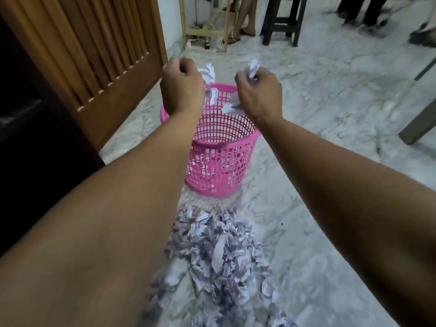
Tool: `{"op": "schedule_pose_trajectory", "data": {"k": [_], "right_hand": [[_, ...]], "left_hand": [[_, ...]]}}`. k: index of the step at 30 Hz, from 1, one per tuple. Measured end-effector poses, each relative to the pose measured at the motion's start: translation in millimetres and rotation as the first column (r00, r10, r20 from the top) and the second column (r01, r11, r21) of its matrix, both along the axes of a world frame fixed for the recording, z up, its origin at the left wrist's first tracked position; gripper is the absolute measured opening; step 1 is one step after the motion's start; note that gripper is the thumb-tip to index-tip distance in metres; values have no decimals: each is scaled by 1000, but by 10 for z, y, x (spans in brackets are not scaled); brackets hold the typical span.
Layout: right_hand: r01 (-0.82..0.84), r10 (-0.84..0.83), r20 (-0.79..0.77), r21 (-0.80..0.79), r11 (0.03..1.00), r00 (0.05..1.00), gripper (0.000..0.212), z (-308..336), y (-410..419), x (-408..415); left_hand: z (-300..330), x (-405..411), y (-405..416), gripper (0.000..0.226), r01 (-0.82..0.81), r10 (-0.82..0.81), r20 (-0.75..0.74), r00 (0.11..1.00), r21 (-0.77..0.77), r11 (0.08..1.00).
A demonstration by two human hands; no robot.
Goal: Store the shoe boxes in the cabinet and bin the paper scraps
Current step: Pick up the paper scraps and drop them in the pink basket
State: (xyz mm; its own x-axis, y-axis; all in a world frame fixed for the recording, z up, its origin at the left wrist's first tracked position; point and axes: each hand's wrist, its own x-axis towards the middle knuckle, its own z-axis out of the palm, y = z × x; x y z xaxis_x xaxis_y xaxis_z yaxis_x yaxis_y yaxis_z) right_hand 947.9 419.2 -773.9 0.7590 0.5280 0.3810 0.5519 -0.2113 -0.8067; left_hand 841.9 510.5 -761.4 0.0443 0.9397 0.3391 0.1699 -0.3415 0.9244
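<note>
Nearest, a heap of crumpled paper scraps (219, 256) lies on the marble floor (330, 208) between the two forearms. Just beyond it stands a pink mesh wastebasket (219, 166), upright, with scraps showing through its lattice. Above its rim, the left hand (182, 88) is closed in a fist around crumpled paper (208, 73), and the right hand (259, 90) grips another wad (253, 67) (pieces appear to be dropping beneath both). A slatted wooden cabinet door (94, 55) stands open at left; no shoe boxes are visible.
</note>
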Motion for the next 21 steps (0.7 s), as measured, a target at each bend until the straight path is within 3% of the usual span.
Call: {"op": "schedule_pose_trajectory", "data": {"k": [3,5,6,9,13,16,19,21], "right_hand": [[-111,95,-67,-311,944,993,58,136,314,172],[-180,138,-121,-490,853,983,79,114,389,203],[-186,146,-117,-540,821,982,79,77,388,214],[-104,100,-36,-519,848,994,66,-118,209,268],[64,-67,-5,-194,979,998,48,-551,-371,281],[185,-192,-61,-101,978,980,34,-1170,-931,169],[117,-148,-91,-277,954,985,29,-1959,-1505,-121],[-66,4,-138,-450,891,990,40,-2404,-1830,-403]], "left_hand": [[-1,203,228,22,112,-137,-278,951,-101,988],[-81,223,227,28,209,-268,-460,846,-175,962],[-131,202,191,28,239,-312,-522,794,-204,949],[-368,37,47,28,224,-305,-567,766,-209,952],[-939,-417,-261,23,-4,36,-491,870,65,998],[-1594,-864,-625,24,-101,157,-514,843,136,986],[-2290,-1329,-936,30,30,-14,-677,736,13,999],[-2639,-1542,-1104,51,228,-264,-798,542,-163,960]]}}
